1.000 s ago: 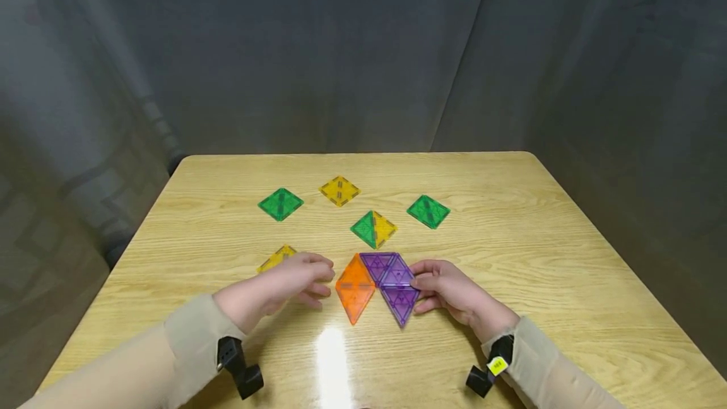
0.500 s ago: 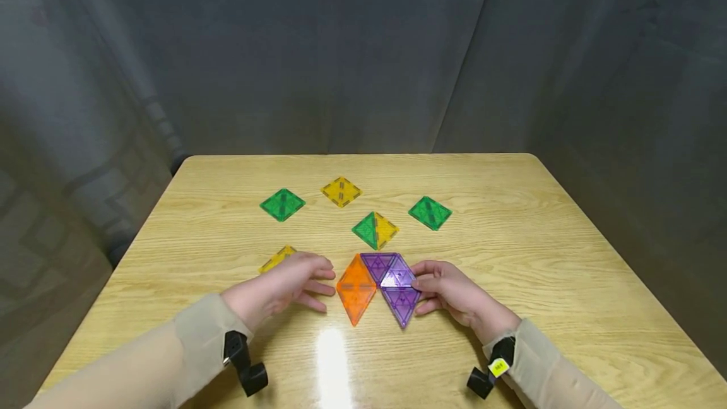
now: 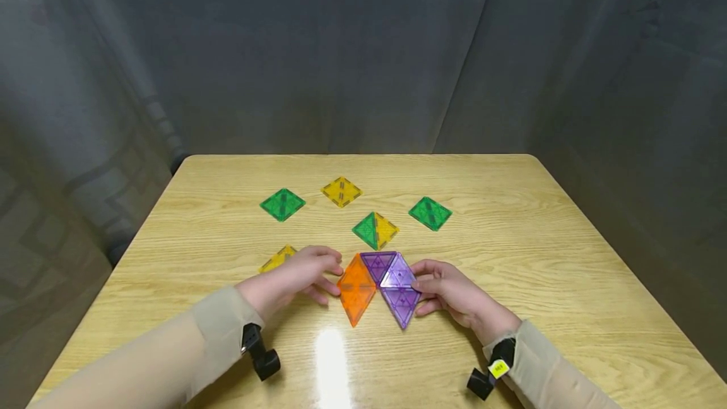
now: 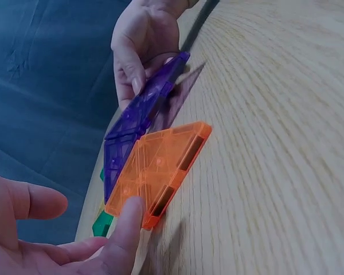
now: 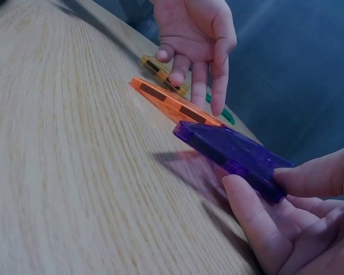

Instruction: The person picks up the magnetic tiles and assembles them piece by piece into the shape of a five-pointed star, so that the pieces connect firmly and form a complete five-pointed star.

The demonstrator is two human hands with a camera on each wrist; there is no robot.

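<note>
My right hand (image 3: 454, 292) pinches the right edge of a joined group of triangular purple magnetic tiles (image 3: 400, 300), its thumb on top and fingers beneath. Two orange magnetic tiles (image 3: 356, 293), joined into a diamond, sit against the purple group's left side. In the right wrist view the purple tiles (image 5: 229, 146) are held raised over a shadow on the wood. My left hand (image 3: 307, 275) is at the left edge of the orange pair, fingers spread and loosely bent. One of its fingertips overlaps the orange tiles (image 4: 160, 160) in the left wrist view, its thumb apart from them.
Beyond the hands, on the wooden table (image 3: 545, 257), lie a green diamond (image 3: 283, 205), a yellow diamond (image 3: 341, 192), a green-and-yellow diamond (image 3: 375, 230) and another green diamond (image 3: 430, 213). A yellow tile (image 3: 277, 259) is partly hidden behind my left hand. Dark curtains surround the table.
My left hand has moved right, up to the orange tiles' left edge. My right hand keeps its pinch on the purple tiles in nearly the same place.
</note>
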